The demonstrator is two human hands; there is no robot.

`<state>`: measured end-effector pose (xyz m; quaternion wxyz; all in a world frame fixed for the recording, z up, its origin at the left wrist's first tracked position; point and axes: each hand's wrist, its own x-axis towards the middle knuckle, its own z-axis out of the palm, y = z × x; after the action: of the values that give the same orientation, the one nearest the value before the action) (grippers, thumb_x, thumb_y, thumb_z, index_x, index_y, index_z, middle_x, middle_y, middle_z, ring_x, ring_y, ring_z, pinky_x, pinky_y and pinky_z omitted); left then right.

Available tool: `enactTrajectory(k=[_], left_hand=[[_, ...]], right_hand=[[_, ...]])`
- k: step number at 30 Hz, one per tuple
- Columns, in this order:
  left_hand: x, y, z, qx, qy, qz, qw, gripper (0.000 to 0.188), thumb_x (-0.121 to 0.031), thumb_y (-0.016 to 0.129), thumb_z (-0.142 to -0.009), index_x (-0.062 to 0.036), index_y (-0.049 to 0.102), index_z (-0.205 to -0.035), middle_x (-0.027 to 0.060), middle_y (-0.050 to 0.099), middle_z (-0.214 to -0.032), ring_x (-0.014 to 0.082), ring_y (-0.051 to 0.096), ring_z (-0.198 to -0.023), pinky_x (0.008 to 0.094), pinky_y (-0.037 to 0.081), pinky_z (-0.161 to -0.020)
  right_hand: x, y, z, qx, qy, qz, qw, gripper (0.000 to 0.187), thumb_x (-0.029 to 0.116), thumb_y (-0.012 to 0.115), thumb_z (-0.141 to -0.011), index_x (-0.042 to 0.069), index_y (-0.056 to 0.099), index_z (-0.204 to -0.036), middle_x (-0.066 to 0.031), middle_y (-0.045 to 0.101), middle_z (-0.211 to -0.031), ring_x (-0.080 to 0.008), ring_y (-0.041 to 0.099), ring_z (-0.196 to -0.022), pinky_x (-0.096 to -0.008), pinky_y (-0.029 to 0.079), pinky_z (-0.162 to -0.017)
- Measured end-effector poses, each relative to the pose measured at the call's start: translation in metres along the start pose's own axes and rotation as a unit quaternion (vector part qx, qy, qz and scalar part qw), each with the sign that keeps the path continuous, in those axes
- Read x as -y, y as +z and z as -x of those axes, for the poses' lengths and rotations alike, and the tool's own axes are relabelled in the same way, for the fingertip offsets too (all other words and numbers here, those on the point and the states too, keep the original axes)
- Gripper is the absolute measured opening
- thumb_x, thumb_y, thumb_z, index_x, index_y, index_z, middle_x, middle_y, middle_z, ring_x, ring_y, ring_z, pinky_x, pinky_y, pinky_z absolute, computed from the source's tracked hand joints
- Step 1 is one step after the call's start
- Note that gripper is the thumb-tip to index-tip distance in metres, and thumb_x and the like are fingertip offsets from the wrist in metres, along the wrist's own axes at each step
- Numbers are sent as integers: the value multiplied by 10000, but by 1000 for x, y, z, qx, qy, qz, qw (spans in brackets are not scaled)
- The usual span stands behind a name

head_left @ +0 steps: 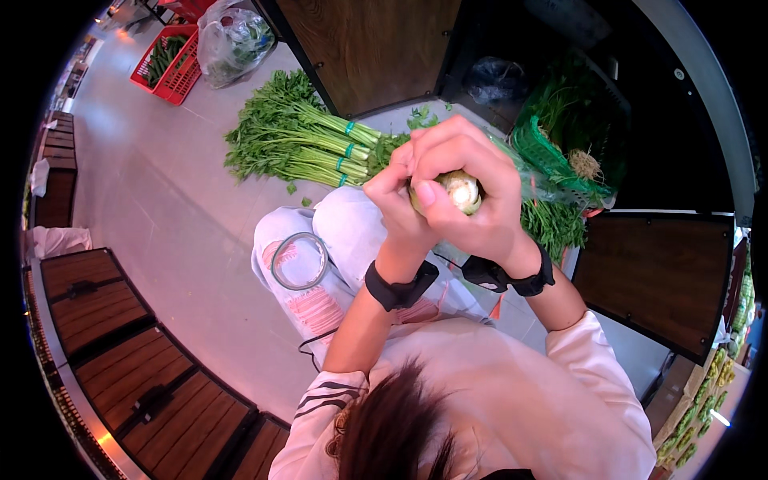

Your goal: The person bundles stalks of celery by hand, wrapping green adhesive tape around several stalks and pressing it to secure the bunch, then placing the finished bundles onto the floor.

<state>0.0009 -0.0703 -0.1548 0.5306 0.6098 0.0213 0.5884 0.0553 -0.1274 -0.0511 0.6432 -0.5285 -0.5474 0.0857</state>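
Both my hands are closed round the base of a celery bunch [462, 192], whose pale cut end points up toward me. My left hand [398, 196] wraps it from the left, and my right hand [480, 172] curls over it from the right with the thumb along its side. The fingers hide most of the stalks. Across my left thigh lies a ring-shaped roll of tape [276, 264]. Just beyond my knees, tied celery bunches [320, 144] with green bands lie side by side on the floor.
A green crate [548, 160] of leafy greens stands at the right, by an open dark cabinet [664, 144]. Farther left are a red basket [178, 86] of long green vegetables and a clear plastic bag [232, 44]. Wooden cabinets [128, 344] line the left side.
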Motion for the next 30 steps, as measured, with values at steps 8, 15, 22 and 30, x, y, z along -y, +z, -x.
enactTrajectory(k=[8,15,22,30], left_hand=[[-32,2,-19,95,-130,-80,984,765,-132,783,-738,15,368,-1363,136,583,-1167,207,614,-994,317,499,-856],[-46,-13,-64,-22,-162,-27,986,505,-11,665,-793,16,455,-1252,92,605,-1044,178,624,-877,325,513,-807],[-55,-62,-104,-87,-186,205,957,396,-52,563,-876,-65,406,-1240,86,500,-988,172,504,-894,341,445,-876],[-53,-69,-103,-160,-194,248,935,325,-126,565,-894,-67,456,-1194,68,476,-942,176,485,-873,338,441,-843]], right_hand=[[10,-12,-6,7,9,57,998,279,95,598,-727,47,631,-1000,-80,613,-931,-214,560,-766,-326,469,-748],[5,-23,0,22,-25,236,971,843,432,679,-736,77,345,-1424,-193,275,-1477,-414,206,-1377,-502,168,-1127],[-24,-4,28,63,147,114,981,941,314,815,-646,88,337,-1425,-150,469,-1351,-334,440,-1265,-480,241,-1115],[-54,21,36,70,95,258,959,808,74,777,-591,105,454,-1331,-96,563,-1122,-311,535,-1067,-418,391,-983]])
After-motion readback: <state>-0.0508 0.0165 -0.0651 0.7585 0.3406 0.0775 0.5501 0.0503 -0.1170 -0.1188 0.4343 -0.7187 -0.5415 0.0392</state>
